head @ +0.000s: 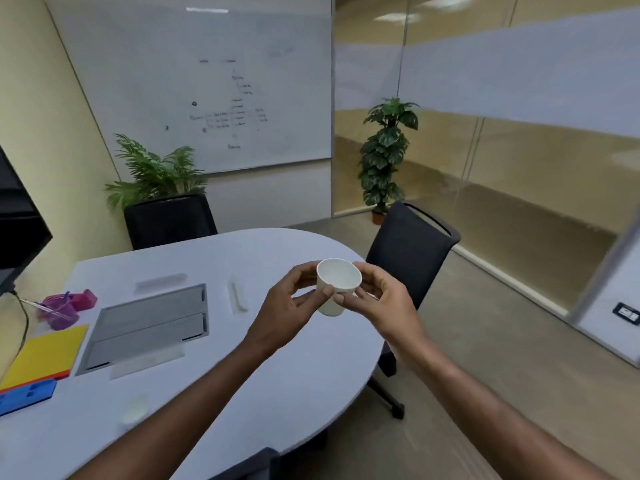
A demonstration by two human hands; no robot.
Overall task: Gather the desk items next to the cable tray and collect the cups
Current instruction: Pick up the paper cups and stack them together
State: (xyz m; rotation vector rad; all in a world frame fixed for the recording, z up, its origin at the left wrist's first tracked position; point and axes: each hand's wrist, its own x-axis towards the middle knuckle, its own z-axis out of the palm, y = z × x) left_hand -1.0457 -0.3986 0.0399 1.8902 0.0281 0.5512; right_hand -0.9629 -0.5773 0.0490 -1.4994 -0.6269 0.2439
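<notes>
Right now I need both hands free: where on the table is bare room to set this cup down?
The white cup could go on the bare table between the cable tray and the rounded right edge. The left side is crowded: purple holder, yellow pad, blue piece.

The white cup [337,285] looked like matt paper, smooth and unprinted. The counter [270,372] had a smooth pale laminate-like top with a soft sheen. The cable tray [149,325] set into it looked like brushed grey metal. The purple cup [61,312] was translucent glossy plastic. The yellow sheet [45,351] and blue piece [26,394] appeared matt, foam-like. The chair back [408,251] was dark woven cloth. The whiteboard [194,81] was glossy.
</notes>
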